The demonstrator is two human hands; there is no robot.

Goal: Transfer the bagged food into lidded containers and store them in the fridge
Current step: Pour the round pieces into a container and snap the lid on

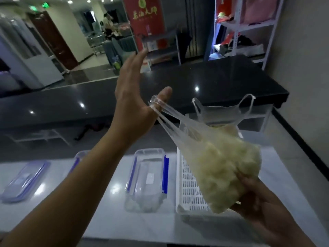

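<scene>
The bag (219,157) is cupped from below by the right hand (258,198), its handle looped round the thumb of the raised, straight-fingered left hand (131,97).

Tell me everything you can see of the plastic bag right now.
The plastic bag is thin, clear film holding pale yellowish food lumps. It is held in the air, tilted, above the white slotted basket. One handle loop is stretched taut around the left hand's thumb, whose fingers are spread straight. The other loop stands free near the dark counter. The right hand cups and grips its filled bottom.

Left hand (132,98) splayed, right hand (263,202) cupped.
</scene>
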